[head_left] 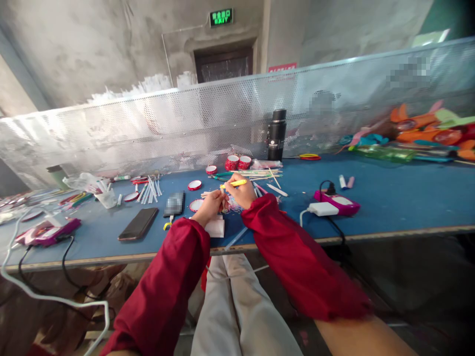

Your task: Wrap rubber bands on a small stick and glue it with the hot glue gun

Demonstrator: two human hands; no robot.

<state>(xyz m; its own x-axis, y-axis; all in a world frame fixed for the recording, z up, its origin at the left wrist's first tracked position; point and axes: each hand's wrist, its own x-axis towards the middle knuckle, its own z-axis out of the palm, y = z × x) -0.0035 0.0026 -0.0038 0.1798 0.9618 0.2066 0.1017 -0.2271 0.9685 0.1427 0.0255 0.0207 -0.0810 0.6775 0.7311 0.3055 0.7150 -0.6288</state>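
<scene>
My right hand is closed around a yellow stick-like tool, held level over the blue table. My left hand is pinched shut right beside it on a small piece I cannot make out. Both wrists, in red sleeves, rest near the table's front edge. A white folded cloth or paper lies under my left wrist. Round red-rimmed lids lie just beyond my hands.
A black phone lies at the left, with a purple device and cables further left. A white charger and another purple device sit at right. A black flask stands before the perforated metal screen. Colourful toys pile at the far right.
</scene>
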